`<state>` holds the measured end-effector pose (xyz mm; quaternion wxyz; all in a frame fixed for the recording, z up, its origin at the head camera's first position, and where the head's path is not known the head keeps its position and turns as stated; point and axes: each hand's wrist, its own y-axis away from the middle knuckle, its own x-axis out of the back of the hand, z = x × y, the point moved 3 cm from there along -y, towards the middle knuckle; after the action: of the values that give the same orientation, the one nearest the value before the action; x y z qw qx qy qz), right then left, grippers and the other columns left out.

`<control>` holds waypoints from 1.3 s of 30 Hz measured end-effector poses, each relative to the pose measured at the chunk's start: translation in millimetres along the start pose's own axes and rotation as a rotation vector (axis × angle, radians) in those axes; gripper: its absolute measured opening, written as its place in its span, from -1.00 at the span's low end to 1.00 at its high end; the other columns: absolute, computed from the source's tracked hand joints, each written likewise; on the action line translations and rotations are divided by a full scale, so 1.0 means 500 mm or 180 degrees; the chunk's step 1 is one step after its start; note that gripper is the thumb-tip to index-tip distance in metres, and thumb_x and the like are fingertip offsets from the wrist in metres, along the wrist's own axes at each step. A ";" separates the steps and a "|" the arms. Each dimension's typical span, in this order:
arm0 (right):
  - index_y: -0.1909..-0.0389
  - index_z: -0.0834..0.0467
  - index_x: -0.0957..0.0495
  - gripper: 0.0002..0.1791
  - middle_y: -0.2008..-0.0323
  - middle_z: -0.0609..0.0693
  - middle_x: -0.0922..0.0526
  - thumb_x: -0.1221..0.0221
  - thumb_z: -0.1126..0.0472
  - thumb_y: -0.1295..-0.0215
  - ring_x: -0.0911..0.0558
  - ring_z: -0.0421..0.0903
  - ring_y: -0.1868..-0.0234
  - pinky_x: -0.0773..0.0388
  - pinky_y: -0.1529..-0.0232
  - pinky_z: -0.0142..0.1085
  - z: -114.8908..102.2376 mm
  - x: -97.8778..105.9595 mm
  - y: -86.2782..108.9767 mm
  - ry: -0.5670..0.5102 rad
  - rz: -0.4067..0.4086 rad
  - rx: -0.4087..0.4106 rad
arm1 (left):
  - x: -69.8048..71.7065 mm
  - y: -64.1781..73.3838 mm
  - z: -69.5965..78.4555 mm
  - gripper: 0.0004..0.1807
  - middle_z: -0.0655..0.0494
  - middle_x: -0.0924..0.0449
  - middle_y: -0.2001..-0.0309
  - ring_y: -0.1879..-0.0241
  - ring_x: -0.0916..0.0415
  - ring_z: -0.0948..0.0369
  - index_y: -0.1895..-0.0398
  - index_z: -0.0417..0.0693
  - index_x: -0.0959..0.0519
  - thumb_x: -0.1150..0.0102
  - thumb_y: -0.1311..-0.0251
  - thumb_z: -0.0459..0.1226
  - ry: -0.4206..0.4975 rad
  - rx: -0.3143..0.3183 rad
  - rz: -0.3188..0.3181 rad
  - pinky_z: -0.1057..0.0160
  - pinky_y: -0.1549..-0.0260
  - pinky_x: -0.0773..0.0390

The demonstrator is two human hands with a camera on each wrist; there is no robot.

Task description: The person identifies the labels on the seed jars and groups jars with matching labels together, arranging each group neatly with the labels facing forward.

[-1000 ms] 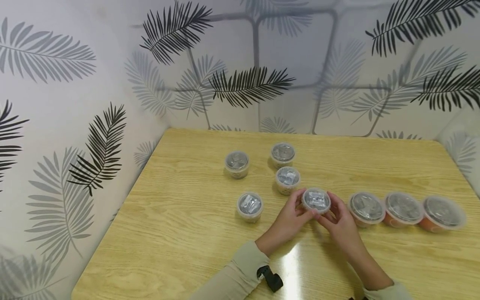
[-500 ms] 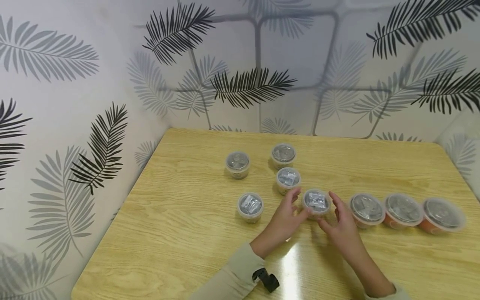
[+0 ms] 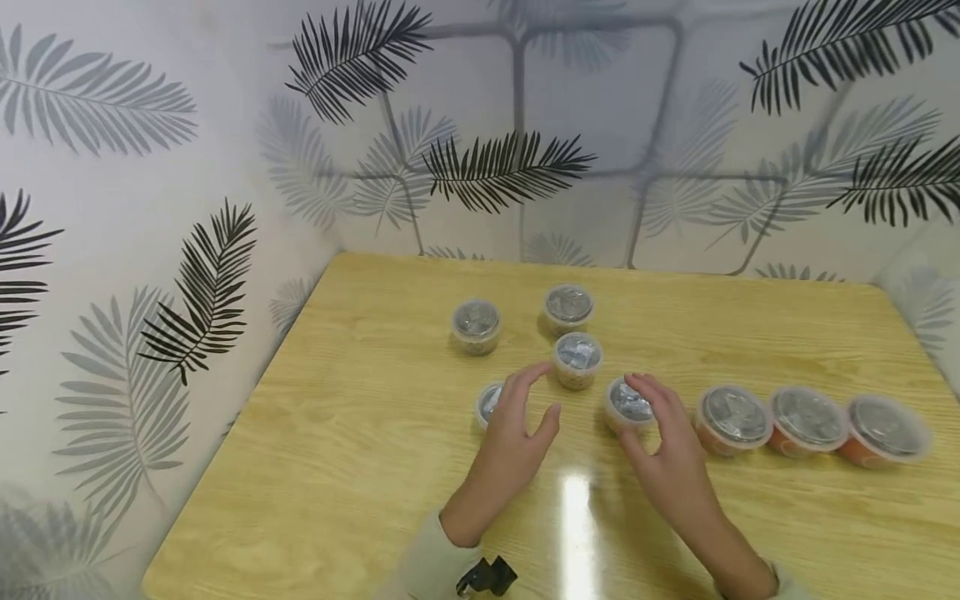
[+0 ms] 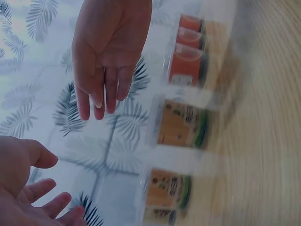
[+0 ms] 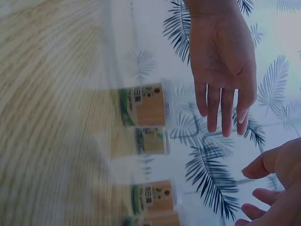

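My left hand (image 3: 513,442) is raised over the table, thumb and fingers spread, holding nothing. It partly covers a small lidded tub (image 3: 487,400). My right hand (image 3: 671,450) hovers with loosely bent fingers over another lidded tub (image 3: 626,407), hiding its right side; contact cannot be made out in the head view. In the left wrist view, space shows between the right hand (image 4: 113,52) and the tubs. That view shows a brown and green label on a tub (image 4: 181,125). In the right wrist view, the left hand (image 5: 223,61) hangs clear of the tubs.
Behind the hands stand three more small tubs: one nearer (image 3: 577,360), one at the back (image 3: 568,308), one farther left (image 3: 476,327). Right of the right hand, three larger orange tubs (image 3: 806,421) form a row. A leaf-patterned wall (image 3: 480,217) borders the wooden table (image 3: 360,417).
Both hands held the tub between them a second ago. The left hand has let go and moved left, in front of another tub. The right hand's fingers have loosened; the tub stands on the table.
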<state>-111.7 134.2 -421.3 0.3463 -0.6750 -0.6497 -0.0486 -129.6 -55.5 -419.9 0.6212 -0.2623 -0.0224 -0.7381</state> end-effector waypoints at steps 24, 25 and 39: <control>-0.38 0.16 -0.08 -0.24 -0.24 0.11 -0.33 -0.22 0.15 -0.23 -0.35 0.07 -0.22 -0.28 -0.20 -0.05 0.021 -0.219 -0.023 -0.1197 -0.1419 -0.0635 | 0.048 0.058 -0.096 -0.38 -0.12 -0.10 -0.27 -0.24 -0.16 0.04 -0.34 -0.19 -0.10 -0.05 -0.28 -0.22 -0.0231 0.0774 0.0214 0.00 -0.17 -0.25; -0.39 0.15 -0.06 -0.22 -0.23 0.10 -0.34 -0.22 0.14 -0.23 -0.35 0.05 -0.22 -0.28 -0.20 -0.07 0.022 -0.221 -0.023 -0.1148 -0.1423 -0.0677 | 0.047 0.058 -0.097 -0.37 -0.12 -0.10 -0.27 -0.24 -0.17 0.03 -0.33 -0.20 -0.11 -0.07 -0.26 -0.23 -0.0254 0.0770 0.0209 0.00 -0.17 -0.25; -0.30 0.20 -0.23 -0.41 -0.23 0.15 -0.35 -0.17 0.20 -0.28 -0.32 0.03 -0.26 -0.25 -0.21 -0.11 0.038 -0.235 -0.032 -0.1275 -0.1429 -0.0752 | 0.052 0.051 -0.124 -0.23 -0.20 -0.09 -0.30 -0.27 -0.14 0.00 -0.38 -0.20 0.00 -0.13 -0.24 -0.10 0.0162 0.0935 0.0097 0.05 -0.20 -0.23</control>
<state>-151.1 43.6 -489.8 0.1114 -0.5465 -0.8275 -0.0650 -130.6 -107.3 -469.9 0.6644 -0.1501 -0.1103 -0.7237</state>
